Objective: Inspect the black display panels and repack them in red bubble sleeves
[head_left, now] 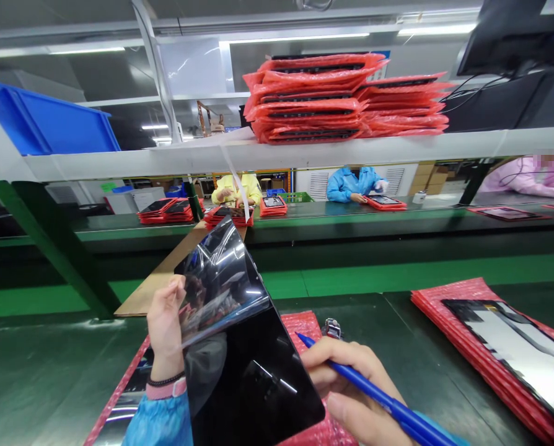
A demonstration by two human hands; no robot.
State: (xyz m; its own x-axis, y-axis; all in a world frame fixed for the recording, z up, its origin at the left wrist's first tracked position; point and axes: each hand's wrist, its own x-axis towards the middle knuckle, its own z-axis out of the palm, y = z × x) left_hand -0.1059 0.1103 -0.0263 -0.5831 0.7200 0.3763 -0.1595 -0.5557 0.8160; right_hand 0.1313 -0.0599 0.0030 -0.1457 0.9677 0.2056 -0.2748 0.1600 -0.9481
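Note:
My left hand (165, 325) pinches a clear shiny film (219, 282) and holds it lifted off a black glossy tablet (253, 378). The tablet is tilted up in front of me over a red bubble-wrap bag (305, 325). My right hand (351, 390) grips the tablet's right edge and also holds a blue pen (379, 399) between its fingers. The film is still joined to the tablet along its lower part.
Another tablet lies on a red bag (448, 316) at the right on the green conveyor belt (398, 272). A shelf (277, 152) overhead carries stacked red-bagged tablets (342, 99) and a blue bin (44, 121). Across the line, several people work at a far belt.

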